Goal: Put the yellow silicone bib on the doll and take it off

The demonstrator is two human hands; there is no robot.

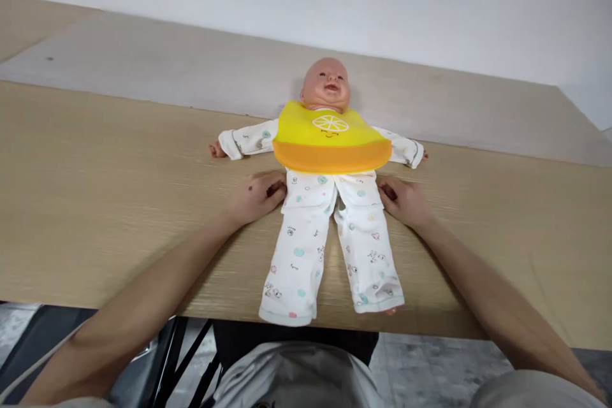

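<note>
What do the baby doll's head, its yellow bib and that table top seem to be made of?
The doll's head looks like moulded vinyl, smooth with a soft sheen. The yellow-orange bib looks like silicone: thick, smooth, faintly glossy. The table top seems wood-grain laminate, given its even, matte grain, though real veneer is possible.

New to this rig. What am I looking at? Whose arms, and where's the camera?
No machine here: a person's two bare hands, filmed by one camera worn on their head, looking forward and down. On the wood-grain table lies a baby doll on its back, in a yellow-orange bib and white patterned sleepsuit. The left hand and right hand sit at the doll's hips, touching the suit's edges; whether they grip it cannot be told.
</note>
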